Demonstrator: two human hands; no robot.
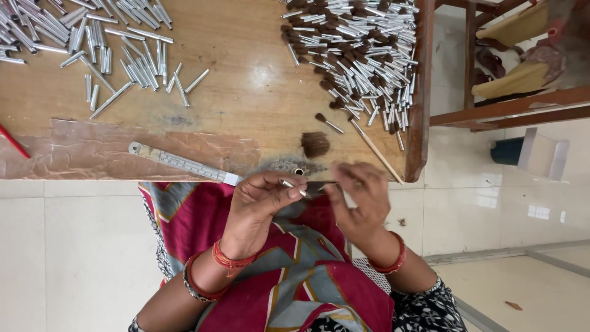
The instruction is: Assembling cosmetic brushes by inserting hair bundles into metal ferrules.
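Head view: left hand (261, 200) grip pinched on metal tube (294, 186); right hand (361, 195) blurred, grip unclear.

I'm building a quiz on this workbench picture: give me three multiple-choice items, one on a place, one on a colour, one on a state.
1. Where does the metal ruler lie?
A. near the table's front edge
B. on the floor
C. on the tube pile

2. What colour are the bangles on the right wrist?
A. green
B. red
C. white

3. What is the left hand doing?
A. resting flat on the table
B. hanging empty
C. pinching a thin metal tube

Answers:
1 A, it lies flat on the table just ahead of the hands.
2 B, a red band circles that wrist.
3 C, thumb and fingers close on the tube, facing the right hand.
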